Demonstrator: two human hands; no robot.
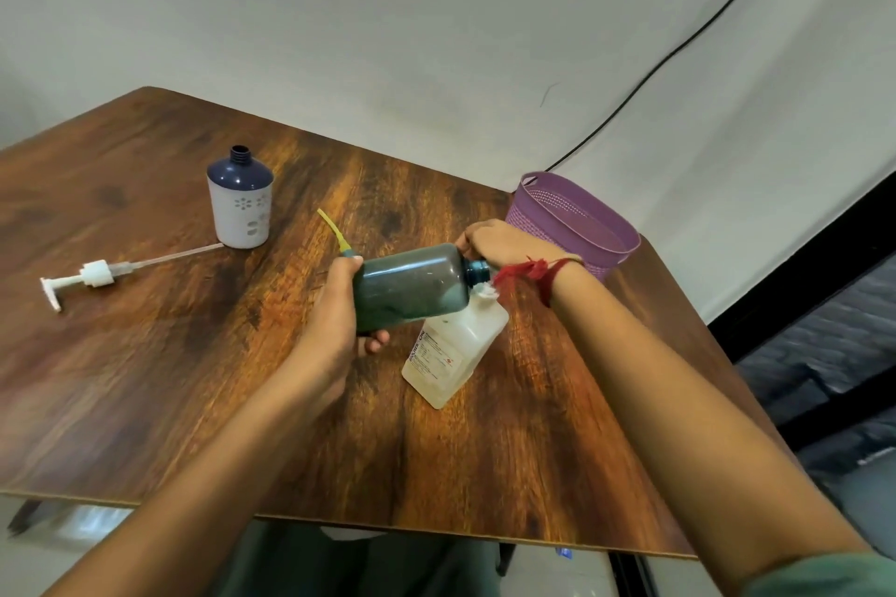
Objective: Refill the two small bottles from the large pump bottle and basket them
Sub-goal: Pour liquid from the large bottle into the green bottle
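The smooth teal bottle [412, 288] is gripped round its base by the left hand [339, 305] and tipped over the white bottle [453, 351]. The right hand [504, 242] is curled at the necks. Probably slippery if wet, so it's best held mid-body.

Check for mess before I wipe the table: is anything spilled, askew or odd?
No spill shows. The white pump head lies loose on the wooden table, apart from any bottle. The dark teal bottle is held sideways by both hands, its open neck over the white translucent bottle.
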